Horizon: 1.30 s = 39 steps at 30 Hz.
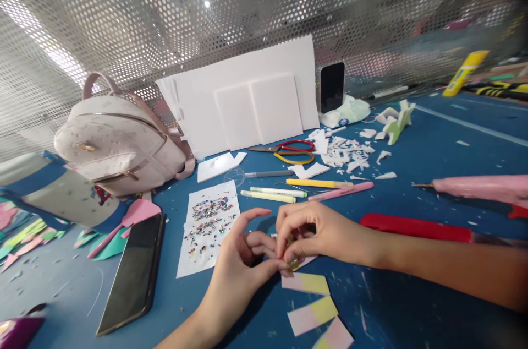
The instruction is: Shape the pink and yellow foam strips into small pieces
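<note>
My left hand [245, 261] and my right hand [317, 230] meet over the blue table, fingertips pinched together. Between them is a small yellowish, shiny piece [294, 262], mostly hidden by the fingers. The left index finger is raised, while its thumb and lower fingers close at the piece. A pale pink paper strip [307, 265] shows partly under the right hand. Just below lie several pink-and-yellow paper strips [315, 284]. Left of the hands, a white sheet [187, 266] carries scattered colourful sequins or gems [210, 208].
Beyond the hands lie pens [319, 183], scissors [284, 148] and white scraps [346, 152]. A red-handled tool [414, 227] and pink glue gun [474, 186] are at right. Left are a phone [132, 277], a cup-like container [61, 189] and a backpack [124, 140]. White boards [193, 112] stand behind.
</note>
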### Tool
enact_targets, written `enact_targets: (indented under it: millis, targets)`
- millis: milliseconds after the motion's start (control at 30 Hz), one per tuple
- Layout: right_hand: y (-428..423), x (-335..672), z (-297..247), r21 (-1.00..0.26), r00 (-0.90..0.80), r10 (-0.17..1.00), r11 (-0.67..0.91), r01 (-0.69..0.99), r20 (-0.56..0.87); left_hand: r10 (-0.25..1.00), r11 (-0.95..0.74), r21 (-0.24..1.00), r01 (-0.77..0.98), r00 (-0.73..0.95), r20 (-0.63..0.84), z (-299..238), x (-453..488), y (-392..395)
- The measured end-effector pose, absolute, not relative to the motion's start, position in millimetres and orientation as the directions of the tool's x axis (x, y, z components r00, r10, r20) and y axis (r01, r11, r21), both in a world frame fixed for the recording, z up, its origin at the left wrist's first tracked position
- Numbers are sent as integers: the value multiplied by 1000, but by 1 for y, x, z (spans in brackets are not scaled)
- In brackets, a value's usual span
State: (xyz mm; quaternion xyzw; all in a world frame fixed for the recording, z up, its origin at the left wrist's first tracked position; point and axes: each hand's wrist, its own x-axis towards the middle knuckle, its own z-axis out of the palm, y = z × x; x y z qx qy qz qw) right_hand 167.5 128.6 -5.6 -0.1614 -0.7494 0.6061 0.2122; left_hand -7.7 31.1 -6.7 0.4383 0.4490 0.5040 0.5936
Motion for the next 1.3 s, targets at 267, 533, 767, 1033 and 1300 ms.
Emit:
enact_targets:
  millis: [267, 533, 767, 1033, 1300]
  targets:
    - [128, 170, -2, -963, -863, 485, 268, -7, 142, 992, 113, 973, -203, 85, -97, -7, -7, 31]
    - [129, 171, -1, -928, -879, 433, 371, -30, 201, 992, 103, 971, -214, 89, -86, -7, -8, 30]
    - [129, 171, -2, -886, -890, 390, 463, -34, 237, 995, 63, 981, -182, 86, -48, -9, -10, 30]
    - [127, 172, -3, -850, -868, 401, 525, -45, 294, 1000, -23, 999, -34, 18, 24, -4, -8, 28]
    - [125, 172, -5, -806, -853, 394, 589, -52, 343, 978, -197, 939, 283, -4, 207, -4, -9, 21]
